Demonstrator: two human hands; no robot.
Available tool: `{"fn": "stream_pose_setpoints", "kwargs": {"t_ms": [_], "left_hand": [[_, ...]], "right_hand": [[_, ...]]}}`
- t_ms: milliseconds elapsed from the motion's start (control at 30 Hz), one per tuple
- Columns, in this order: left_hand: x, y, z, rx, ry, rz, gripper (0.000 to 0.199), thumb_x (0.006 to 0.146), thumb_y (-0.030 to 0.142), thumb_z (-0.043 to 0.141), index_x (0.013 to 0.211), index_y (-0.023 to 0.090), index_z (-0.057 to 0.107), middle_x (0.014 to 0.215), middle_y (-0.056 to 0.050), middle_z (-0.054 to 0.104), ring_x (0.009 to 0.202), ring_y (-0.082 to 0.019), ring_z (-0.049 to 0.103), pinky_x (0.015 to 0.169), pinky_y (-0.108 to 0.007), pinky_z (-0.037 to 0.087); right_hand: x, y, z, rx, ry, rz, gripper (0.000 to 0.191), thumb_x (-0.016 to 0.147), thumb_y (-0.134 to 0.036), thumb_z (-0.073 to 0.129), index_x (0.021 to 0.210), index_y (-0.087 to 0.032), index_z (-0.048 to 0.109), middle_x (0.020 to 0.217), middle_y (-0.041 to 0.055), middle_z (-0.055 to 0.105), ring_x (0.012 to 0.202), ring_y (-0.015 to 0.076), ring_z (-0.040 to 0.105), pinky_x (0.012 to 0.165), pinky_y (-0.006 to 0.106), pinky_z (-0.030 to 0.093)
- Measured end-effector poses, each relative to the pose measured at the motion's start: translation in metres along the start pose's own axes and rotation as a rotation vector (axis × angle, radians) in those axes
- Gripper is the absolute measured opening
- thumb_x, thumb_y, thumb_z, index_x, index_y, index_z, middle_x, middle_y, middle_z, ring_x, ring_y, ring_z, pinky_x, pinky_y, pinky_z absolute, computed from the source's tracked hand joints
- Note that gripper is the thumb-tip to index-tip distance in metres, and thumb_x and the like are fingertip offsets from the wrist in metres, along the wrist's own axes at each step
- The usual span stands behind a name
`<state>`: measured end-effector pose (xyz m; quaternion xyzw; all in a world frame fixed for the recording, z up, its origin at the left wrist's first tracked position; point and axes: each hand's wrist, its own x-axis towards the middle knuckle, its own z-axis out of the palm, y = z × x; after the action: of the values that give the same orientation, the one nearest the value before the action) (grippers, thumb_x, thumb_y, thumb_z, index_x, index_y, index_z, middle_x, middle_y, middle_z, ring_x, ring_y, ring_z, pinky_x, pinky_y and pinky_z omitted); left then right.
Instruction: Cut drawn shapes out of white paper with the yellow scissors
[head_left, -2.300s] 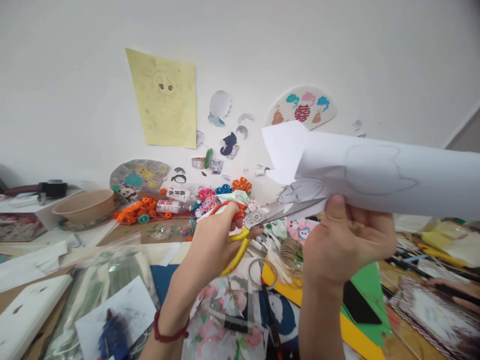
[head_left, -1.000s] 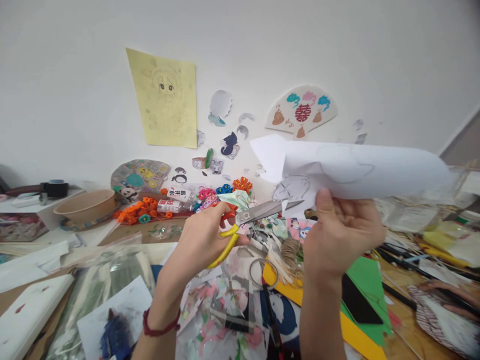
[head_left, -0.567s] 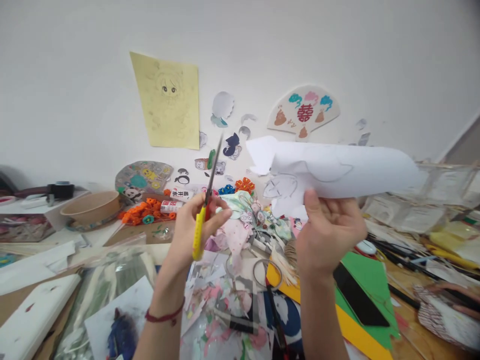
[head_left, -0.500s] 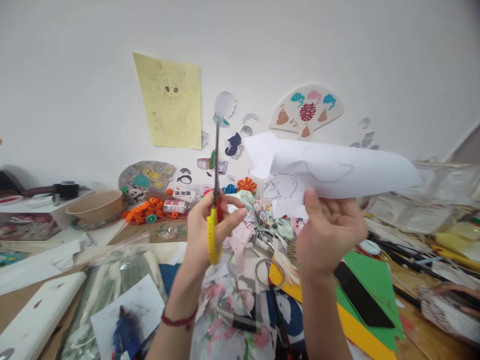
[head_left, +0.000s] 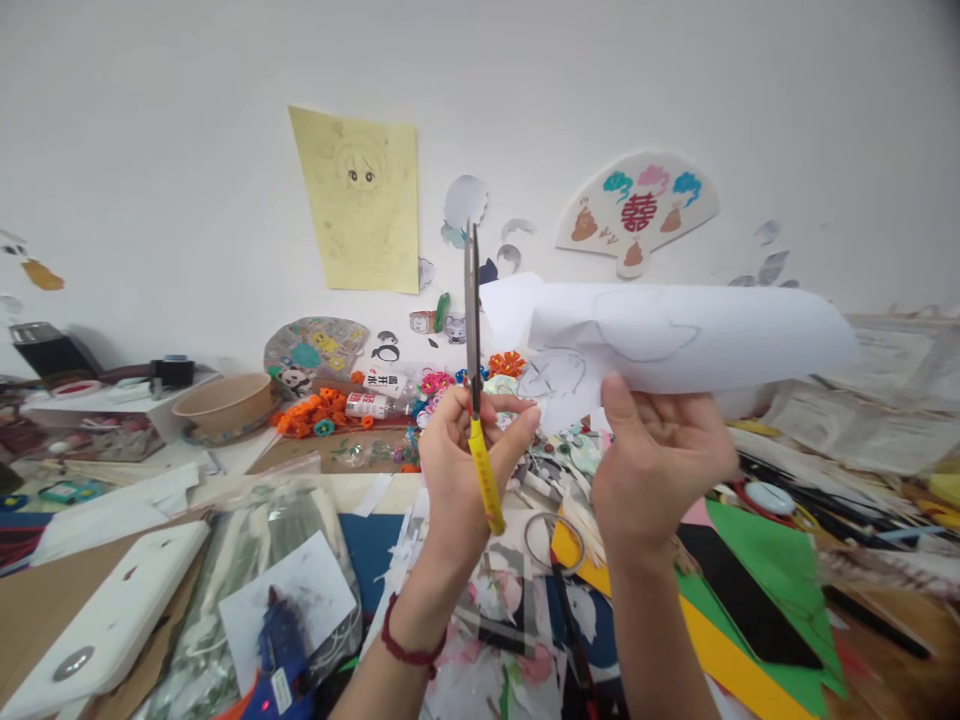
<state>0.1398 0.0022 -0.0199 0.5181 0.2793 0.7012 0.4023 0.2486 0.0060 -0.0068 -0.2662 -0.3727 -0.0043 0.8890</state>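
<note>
My left hand (head_left: 469,475) grips a pair of scissors (head_left: 472,320) with a yellow handle, its blades pointing up and nearly together. A white sheet of paper (head_left: 720,320), curled over and marked with pencil outlines, is pinched between the thumb and fingers of my right hand (head_left: 660,460). The paper's cut left end hangs beside the scissors, and I see a gap between it and the blades. My left thumb and index finger reach toward the paper's lower left corner.
Paper scraps (head_left: 510,600) lie below my hands. A blue glue gun (head_left: 281,640) rests on white paper at lower left. Right of my right arm, a black phone-like slab (head_left: 750,590) lies on green sheets (head_left: 829,625). A round tan bowl (head_left: 225,400) stands back left.
My left hand with the scissors has moved right, closer to the paper. The right hand holds the paper in nearly the same place. The view has turned slightly left.
</note>
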Motion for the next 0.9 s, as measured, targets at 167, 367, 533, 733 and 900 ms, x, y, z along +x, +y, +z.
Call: {"fn": "stream_pose_setpoints", "kwargs": {"t_ms": [167,367,533,733,900], "left_hand": [[-0.001,0.001,0.001,0.007,0.014,-0.011,0.036,0.072,0.03,0.08,0.074,0.021,0.045,0.072,0.004,0.064,0.048,-0.005,0.044,0.046,-0.02,0.039],[-0.003,0.001,-0.001,0.017,0.051,0.028,0.036,0.074,0.029,0.079,0.075,0.022,0.044,0.079,0.001,0.067,0.048,-0.005,0.039,0.044,-0.02,0.035],[0.005,-0.002,-0.007,0.033,0.051,0.048,0.035,0.073,0.029,0.079,0.074,0.021,0.044,0.079,0.001,0.069,0.051,-0.006,0.044,0.047,-0.021,0.036],[0.028,0.0,-0.043,0.338,-0.052,0.121,0.033,0.071,0.033,0.079,0.07,0.02,0.049,0.065,0.004,0.057,0.059,-0.01,0.051,0.054,-0.021,0.041],[0.043,-0.003,-0.076,0.64,-0.231,0.131,0.029,0.075,0.038,0.071,0.074,0.021,0.048,0.067,0.004,0.048,0.062,-0.011,0.045,0.055,-0.022,0.036]], "right_hand": [[-0.002,-0.001,0.001,-0.026,-0.014,0.01,0.027,0.07,-0.017,0.079,0.096,-0.013,0.073,0.088,0.0069,0.077,0.079,0.0185,0.074,0.075,0.033,0.063],[-0.002,0.0,0.001,-0.052,0.022,-0.014,0.029,0.069,-0.019,0.081,0.095,-0.011,0.072,0.089,0.0085,0.077,0.08,0.0207,0.074,0.076,0.036,0.063],[0.004,0.0,-0.001,-0.025,0.073,-0.068,0.033,0.067,-0.015,0.082,0.098,-0.01,0.074,0.085,0.0072,0.076,0.082,0.0208,0.073,0.076,0.035,0.062],[0.012,0.0,-0.005,0.037,0.043,-0.064,0.034,0.068,-0.011,0.08,0.101,-0.012,0.074,0.086,0.0062,0.077,0.078,0.0177,0.073,0.077,0.032,0.061],[0.019,0.0,-0.009,0.039,0.002,-0.07,0.033,0.07,-0.011,0.078,0.102,-0.014,0.074,0.086,0.0052,0.077,0.079,0.0175,0.073,0.079,0.033,0.061]]}}
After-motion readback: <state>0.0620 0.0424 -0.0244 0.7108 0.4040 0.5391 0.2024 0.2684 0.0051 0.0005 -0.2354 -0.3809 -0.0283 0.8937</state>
